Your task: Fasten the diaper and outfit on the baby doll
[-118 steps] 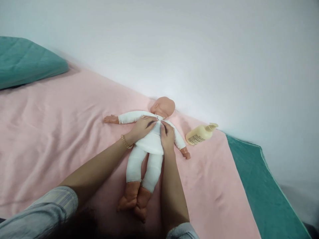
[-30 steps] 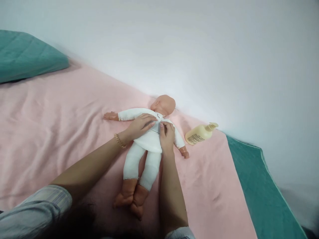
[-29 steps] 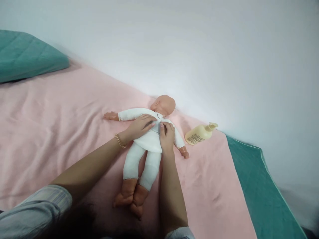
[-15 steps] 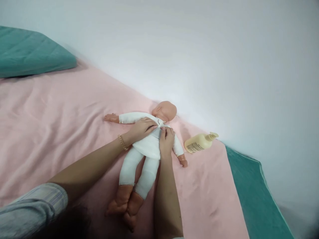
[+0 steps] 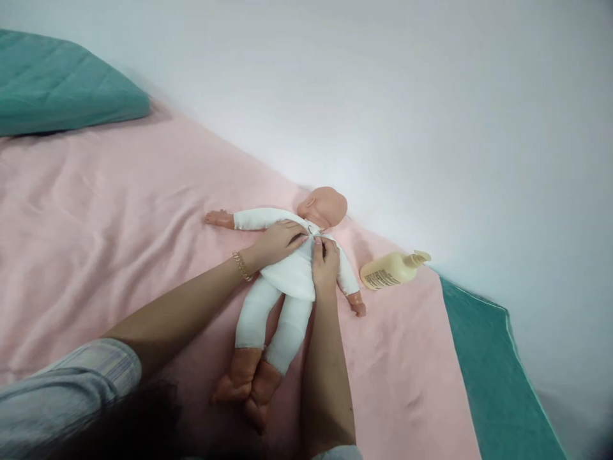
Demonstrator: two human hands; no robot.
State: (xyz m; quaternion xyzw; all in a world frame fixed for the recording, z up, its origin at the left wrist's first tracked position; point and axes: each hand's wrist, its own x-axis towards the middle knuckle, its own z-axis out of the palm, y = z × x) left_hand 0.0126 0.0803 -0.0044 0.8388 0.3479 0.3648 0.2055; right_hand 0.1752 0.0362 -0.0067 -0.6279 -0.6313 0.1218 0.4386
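A baby doll point(image 5: 322, 207) with a bald head, white cloth arms and legs lies stretched out on a pink sheet, its face out of sight. Around its torso is a white garment point(image 5: 292, 275), parted near the neck. My left hand point(image 5: 282, 241), with a gold bracelet at the wrist, rests across the upper torso and pinches one edge of the garment. Opposite it, my right hand point(image 5: 326, 259) has thumb and fingers closed on the other edge. The fingertips of both hands nearly meet just below the neck; the exact grip there is too small to make out.
A pale yellow pump bottle point(image 5: 389, 271) lies tilted beside the doll's right-hand arm, near the wall point(image 5: 383, 115). A green pillow point(image 5: 71, 86) sits at the far left. The pink sheet point(image 5: 119, 191) is wrinkled; green bedding point(image 5: 498, 364) shows at right.
The view has shifted slightly, so everything sits a little higher and further right. Both hands stay at the garment's neck, the fingertips slightly closer together.
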